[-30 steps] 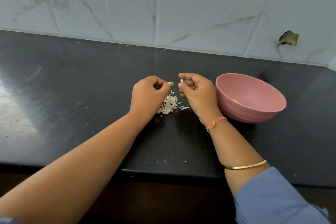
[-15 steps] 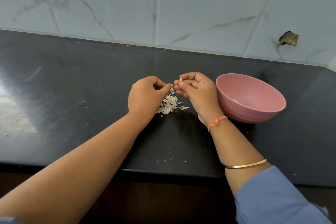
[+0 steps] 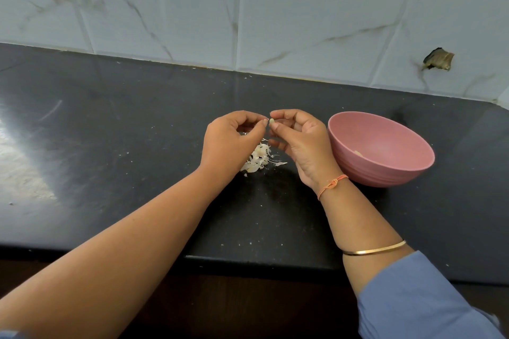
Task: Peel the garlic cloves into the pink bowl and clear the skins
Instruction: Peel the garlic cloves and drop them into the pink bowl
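Garlic skins (image 3: 257, 159), thin, papery and off-white, lie in a small loose heap on a dark, speckled stone countertop (image 3: 110, 151), directly below a person's two raised hands. A small pale garlic clove (image 3: 271, 120) is held in the air above that heap, pinched between the thumb and forefinger of the right hand (image 3: 300, 143), whose other fingers curl loosely inward beneath it. The left hand (image 3: 228, 140) meets it from the other side, knuckles up and fingers bent, with thumb and forefinger tips closed against the clove's left edge; how much skin is on the clove is too small to tell. Both forearms reach in from the lower edge of the view, converging over the counter's front lip. A knotted orange thread (image 3: 332, 184) circles the right wrist, a slim gold bangle (image 3: 374, 251) sits farther up the forearm, and a blue sleeve (image 3: 413, 300) is pushed back behind it. Just beside the right hand stands a round, matte pink bowl (image 3: 385, 173) with faint ridges on its outer wall; one pale peeled piece (image 3: 358, 153) rests inside. White flecks dot the counter around the heap. Behind, glossy marble-veined wall tiles (image 3: 303, 8) carry a ragged broken hole (image 3: 438, 60) at right.
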Motion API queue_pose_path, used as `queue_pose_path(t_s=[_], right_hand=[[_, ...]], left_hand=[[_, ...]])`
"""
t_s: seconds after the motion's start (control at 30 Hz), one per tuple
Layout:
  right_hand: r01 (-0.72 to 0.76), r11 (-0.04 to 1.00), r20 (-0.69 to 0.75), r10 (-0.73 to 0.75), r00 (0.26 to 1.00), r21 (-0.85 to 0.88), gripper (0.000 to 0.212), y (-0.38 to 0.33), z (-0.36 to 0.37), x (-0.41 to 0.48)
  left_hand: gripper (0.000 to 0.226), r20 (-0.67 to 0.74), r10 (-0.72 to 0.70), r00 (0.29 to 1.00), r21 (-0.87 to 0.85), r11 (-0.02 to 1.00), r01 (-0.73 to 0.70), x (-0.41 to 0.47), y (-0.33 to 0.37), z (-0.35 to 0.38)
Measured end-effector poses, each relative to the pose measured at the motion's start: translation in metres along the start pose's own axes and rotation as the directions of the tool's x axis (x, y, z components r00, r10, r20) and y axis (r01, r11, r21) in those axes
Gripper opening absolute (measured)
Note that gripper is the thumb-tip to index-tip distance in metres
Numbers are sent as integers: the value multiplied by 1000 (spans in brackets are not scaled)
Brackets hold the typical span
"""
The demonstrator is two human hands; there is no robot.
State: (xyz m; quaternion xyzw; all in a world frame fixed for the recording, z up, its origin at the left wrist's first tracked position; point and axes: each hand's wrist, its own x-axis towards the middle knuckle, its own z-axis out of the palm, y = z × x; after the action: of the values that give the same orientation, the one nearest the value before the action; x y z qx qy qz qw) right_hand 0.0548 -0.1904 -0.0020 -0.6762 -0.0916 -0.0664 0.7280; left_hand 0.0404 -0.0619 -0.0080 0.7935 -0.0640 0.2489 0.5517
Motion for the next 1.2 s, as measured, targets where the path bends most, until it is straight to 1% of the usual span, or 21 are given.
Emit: queue_pose_path(t_s=[0.23, 0.43, 0.6, 0.73, 0.83, 0.93, 1.1, 1.2], right_hand=[[57, 997, -20, -58, 998, -56, 19, -2, 0, -1], [110, 983, -9, -113, 994, -145, 12, 0, 1, 0], [160, 969, -24, -168, 986, -188, 16, 0, 0, 1], [227, 933, -4, -237, 971, -278, 14, 3, 1, 3], [285, 888, 2, -305, 952, -360, 11, 5, 1, 3], [329, 838, 16, -358, 933, -435, 18, 6, 1, 3], [342, 798, 36, -375, 926, -496, 14, 6, 0, 2], [348, 792, 43, -379, 924, -501, 13, 7, -1, 2]], left_hand=[[8, 14, 10, 1000, -8, 1000, -10, 2, -2, 0], [8, 40, 23, 999, -12, 1000, -23, 1, -1, 0], [7, 26, -33, 999, -64, 997, 35, 2, 0, 0], [7, 21, -44, 999, -64, 997, 45, 1, 1, 0], [7, 23, -55, 998, -66, 996, 57, 1, 2, -1], [14, 27, -68, 997, -73, 995, 70, 2, 1, -1], [15, 48, -86, 995, -54, 995, 88, 2, 1, -2], [17, 55, -83, 995, -44, 995, 86, 2, 0, -2]])
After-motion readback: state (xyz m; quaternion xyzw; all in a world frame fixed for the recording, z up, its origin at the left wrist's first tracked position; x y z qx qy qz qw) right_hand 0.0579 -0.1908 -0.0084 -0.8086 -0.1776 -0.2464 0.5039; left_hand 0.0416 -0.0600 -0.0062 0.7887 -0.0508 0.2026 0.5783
